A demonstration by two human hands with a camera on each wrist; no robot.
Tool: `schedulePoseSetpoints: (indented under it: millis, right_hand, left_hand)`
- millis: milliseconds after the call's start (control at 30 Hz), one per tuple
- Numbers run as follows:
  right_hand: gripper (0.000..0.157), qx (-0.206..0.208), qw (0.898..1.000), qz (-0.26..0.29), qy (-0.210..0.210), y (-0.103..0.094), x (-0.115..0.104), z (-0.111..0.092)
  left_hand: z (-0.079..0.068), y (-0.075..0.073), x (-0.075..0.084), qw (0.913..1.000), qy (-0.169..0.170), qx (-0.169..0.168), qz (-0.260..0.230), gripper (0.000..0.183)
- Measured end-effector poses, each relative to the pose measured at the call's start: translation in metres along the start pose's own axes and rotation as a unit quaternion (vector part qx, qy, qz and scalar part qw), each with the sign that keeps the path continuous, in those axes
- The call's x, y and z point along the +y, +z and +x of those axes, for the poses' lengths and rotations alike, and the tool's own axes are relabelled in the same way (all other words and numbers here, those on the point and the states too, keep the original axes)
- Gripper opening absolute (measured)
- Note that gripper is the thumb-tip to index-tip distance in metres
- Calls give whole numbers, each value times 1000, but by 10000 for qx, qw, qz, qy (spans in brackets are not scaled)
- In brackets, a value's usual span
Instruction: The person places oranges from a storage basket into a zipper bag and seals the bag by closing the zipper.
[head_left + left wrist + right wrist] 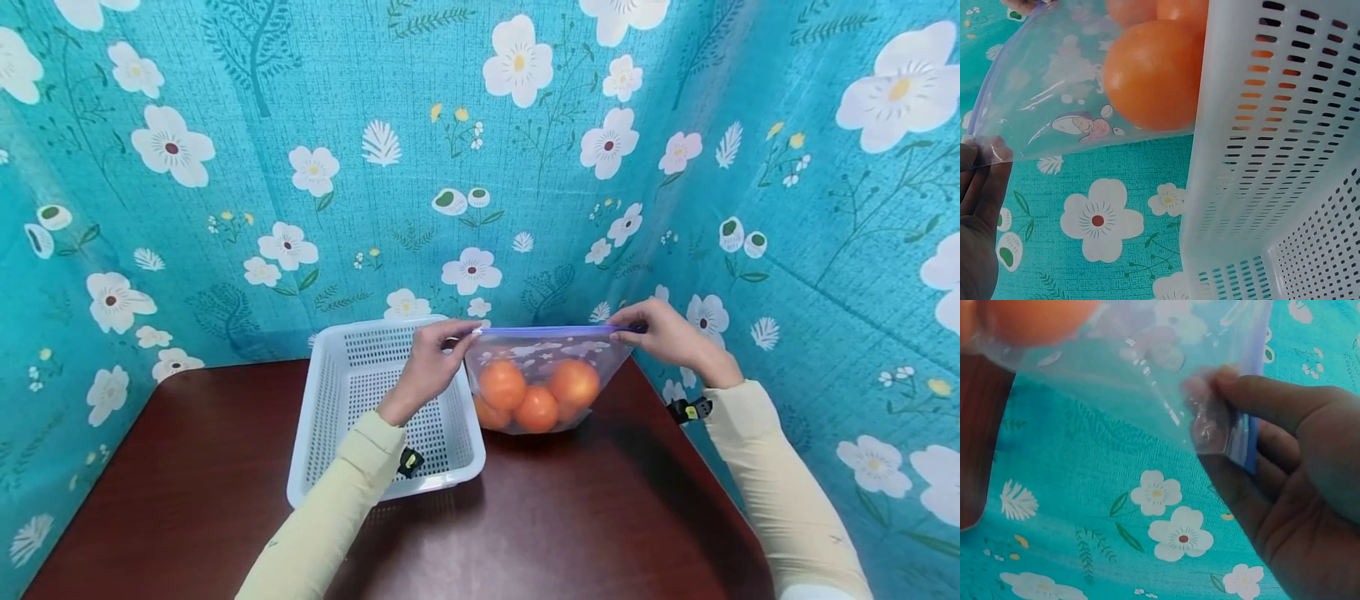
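A clear zip bag (525, 350) with a purple-blue top strip holds several oranges (537, 408). My left hand (435, 362) pinches the strip's left corner, where a small white slider shows in the left wrist view. At the opposite corner my right hand (667, 337) grips the bag between thumb and fingers, seen close in the right wrist view (1297, 462). The strip is stretched straight between both hands. Printed pictures mark the bag's upper part, and the oranges sit low in it, close over the table.
A white perforated plastic basket (321, 417) stands on the dark red-brown table (540, 533), left of the bag and under my left forearm. Teal flowered cloth (390, 208) hangs behind the table and along its right side.
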State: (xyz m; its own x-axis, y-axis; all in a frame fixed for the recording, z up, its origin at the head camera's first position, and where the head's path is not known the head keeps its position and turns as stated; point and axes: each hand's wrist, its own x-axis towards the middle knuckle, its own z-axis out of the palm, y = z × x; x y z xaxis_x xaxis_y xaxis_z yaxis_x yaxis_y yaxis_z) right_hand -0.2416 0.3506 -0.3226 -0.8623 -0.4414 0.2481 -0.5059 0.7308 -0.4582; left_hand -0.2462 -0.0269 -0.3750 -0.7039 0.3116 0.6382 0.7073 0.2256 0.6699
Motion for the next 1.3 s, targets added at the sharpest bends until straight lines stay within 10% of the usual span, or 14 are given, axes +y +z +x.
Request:
schedulePoseSetpoints:
  millis: [467, 1067, 1300]
  right_hand:
    - [23, 1923, 9792, -105, -642, 7, 11, -7]
    - [20, 1343, 9908, -158, 18, 14, 17, -12]
    - [28, 1561, 9864, -249, -441, 25, 2, -5]
  left_hand:
    - [-5, 0, 3, 9995, -96, 197, -225, 21]
    - [-8, 5, 1, 9951, -518, 413, -737, 19]
    - [-6, 8, 0, 9935, -795, 518, -624, 20]
